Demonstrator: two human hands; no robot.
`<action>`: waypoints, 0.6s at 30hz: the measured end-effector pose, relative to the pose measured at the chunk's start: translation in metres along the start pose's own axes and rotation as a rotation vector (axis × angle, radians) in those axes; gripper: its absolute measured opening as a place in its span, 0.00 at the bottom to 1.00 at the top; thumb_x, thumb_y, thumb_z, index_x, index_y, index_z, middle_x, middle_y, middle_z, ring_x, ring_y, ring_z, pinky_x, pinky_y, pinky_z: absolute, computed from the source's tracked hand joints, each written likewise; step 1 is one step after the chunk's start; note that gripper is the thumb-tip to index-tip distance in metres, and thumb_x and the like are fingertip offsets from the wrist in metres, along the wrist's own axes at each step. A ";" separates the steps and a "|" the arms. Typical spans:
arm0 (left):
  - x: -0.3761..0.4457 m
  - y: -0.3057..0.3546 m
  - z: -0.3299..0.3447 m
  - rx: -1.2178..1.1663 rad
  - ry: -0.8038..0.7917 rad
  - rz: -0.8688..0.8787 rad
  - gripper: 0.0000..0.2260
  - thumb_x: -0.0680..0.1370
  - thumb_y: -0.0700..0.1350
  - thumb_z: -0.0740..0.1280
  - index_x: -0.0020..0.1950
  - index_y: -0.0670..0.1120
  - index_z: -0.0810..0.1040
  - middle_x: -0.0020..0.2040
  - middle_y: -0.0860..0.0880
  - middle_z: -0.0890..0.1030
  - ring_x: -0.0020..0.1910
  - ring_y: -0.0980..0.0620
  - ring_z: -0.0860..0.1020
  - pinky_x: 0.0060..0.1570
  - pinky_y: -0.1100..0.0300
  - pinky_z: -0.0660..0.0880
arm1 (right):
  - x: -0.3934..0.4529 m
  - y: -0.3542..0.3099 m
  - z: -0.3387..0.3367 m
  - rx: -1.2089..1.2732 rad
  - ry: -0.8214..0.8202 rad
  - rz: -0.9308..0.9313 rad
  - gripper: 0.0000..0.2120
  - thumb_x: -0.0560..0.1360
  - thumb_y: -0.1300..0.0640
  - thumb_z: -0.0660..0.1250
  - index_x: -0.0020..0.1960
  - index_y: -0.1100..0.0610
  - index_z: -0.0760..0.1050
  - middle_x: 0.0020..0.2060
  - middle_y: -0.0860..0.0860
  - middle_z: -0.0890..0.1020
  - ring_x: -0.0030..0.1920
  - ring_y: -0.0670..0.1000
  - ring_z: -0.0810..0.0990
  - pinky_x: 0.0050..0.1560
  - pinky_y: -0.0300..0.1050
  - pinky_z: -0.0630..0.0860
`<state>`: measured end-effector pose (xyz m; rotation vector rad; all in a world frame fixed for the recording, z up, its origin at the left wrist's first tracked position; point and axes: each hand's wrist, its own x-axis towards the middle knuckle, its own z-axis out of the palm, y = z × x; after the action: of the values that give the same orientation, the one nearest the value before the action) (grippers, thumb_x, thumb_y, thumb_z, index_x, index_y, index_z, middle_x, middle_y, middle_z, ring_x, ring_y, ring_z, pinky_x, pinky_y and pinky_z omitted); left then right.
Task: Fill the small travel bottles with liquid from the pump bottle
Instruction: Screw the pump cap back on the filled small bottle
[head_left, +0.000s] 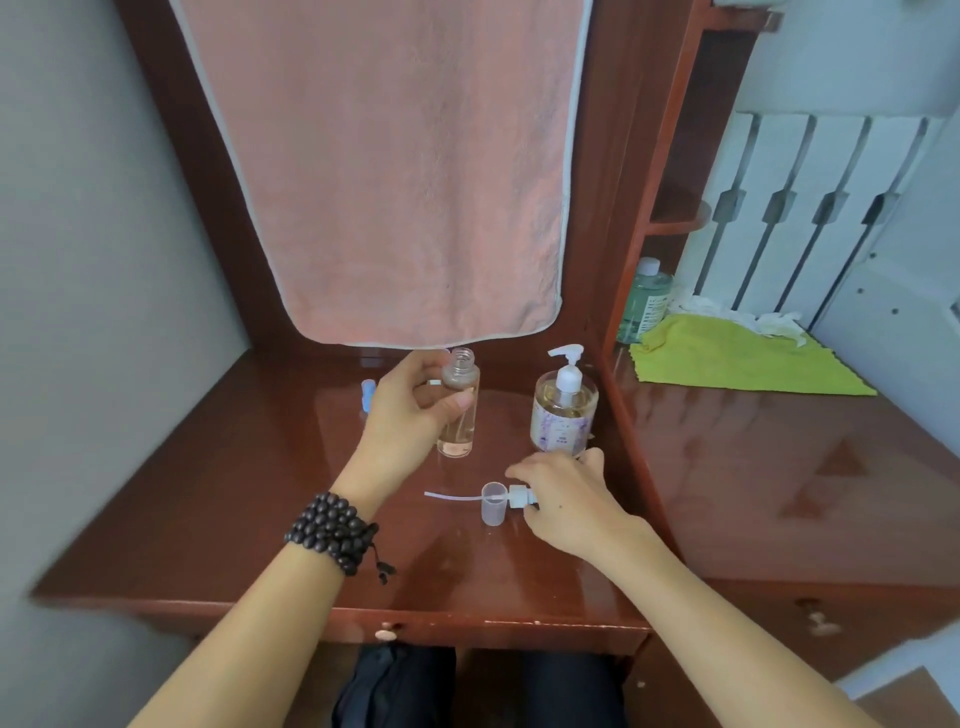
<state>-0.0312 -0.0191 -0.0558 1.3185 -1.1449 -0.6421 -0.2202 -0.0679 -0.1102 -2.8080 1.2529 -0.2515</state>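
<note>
Presently: left hand (410, 400) curled round the uncapped clear plastic travel bottle (458, 405), held upright just left of the white-pump amber soap bottle (565, 405). Right hand (563, 499), in front of that bottle, pinches the white spray cap with dip tube (511, 496) beside a small translucent cup (493, 503). Advice: thread the tube straight into the neck, bottle kept level.

Bare desktop (249, 499) lies left; pump bottle (564, 410) and cabinet wall (631, 395) crowd right.
</note>
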 end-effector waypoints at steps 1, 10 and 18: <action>-0.005 -0.002 -0.003 -0.011 -0.003 -0.006 0.16 0.75 0.34 0.72 0.58 0.49 0.76 0.53 0.52 0.83 0.48 0.56 0.84 0.47 0.61 0.79 | 0.001 -0.001 0.003 -0.019 -0.010 -0.004 0.07 0.71 0.59 0.65 0.46 0.49 0.76 0.42 0.45 0.78 0.46 0.52 0.75 0.41 0.48 0.54; -0.019 -0.014 -0.013 -0.041 -0.011 -0.048 0.17 0.74 0.35 0.73 0.59 0.50 0.77 0.54 0.51 0.83 0.52 0.51 0.83 0.53 0.54 0.80 | 0.009 0.006 0.010 0.007 -0.042 0.027 0.04 0.74 0.56 0.64 0.45 0.47 0.74 0.38 0.45 0.78 0.43 0.52 0.73 0.44 0.48 0.57; -0.015 -0.022 -0.013 -0.008 -0.024 -0.073 0.16 0.73 0.35 0.74 0.56 0.51 0.78 0.52 0.49 0.84 0.51 0.47 0.83 0.52 0.54 0.80 | 0.011 0.032 -0.106 0.513 0.333 0.090 0.07 0.74 0.54 0.69 0.51 0.50 0.81 0.42 0.46 0.83 0.44 0.46 0.80 0.47 0.38 0.74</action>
<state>-0.0198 -0.0051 -0.0788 1.3535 -1.1166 -0.7170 -0.2543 -0.0957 -0.0085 -2.3226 1.1531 -0.9201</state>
